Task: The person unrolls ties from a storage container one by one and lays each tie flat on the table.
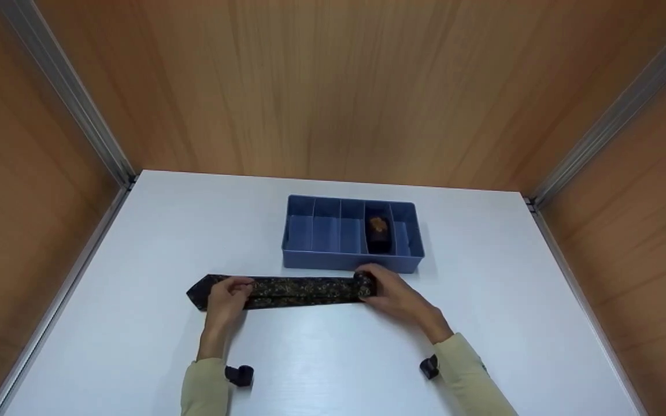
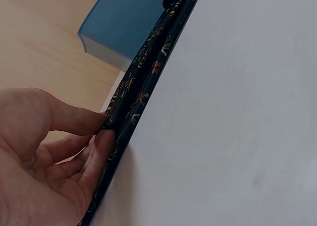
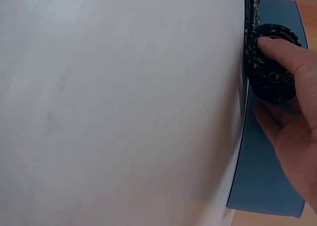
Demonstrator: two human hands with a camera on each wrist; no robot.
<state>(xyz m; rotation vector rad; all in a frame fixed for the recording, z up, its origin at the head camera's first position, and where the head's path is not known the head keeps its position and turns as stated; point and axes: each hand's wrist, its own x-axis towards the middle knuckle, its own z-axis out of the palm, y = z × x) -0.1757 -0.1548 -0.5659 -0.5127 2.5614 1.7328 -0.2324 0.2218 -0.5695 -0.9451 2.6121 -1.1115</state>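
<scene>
A dark necktie (image 1: 304,290) with a gold floral pattern lies stretched sideways across the white table, its pointed wide end at the left. My left hand (image 1: 228,298) is near that end; in the left wrist view its thumb and forefinger pinch the tie's edge. At the other end the tie is wound into a roll (image 3: 273,62), which my right hand (image 1: 393,293) grips with the thumb on the side of the coil and the other fingers around it. The roll is close to the front wall of a blue divided box (image 1: 339,259).
The box has several narrow compartments side by side. One right of the middle contains a dark rolled item (image 1: 378,234) with an orange-brown patch. Wooden panels (image 1: 333,86) stand behind the white table (image 1: 321,358) and on both sides, joined by metal rails.
</scene>
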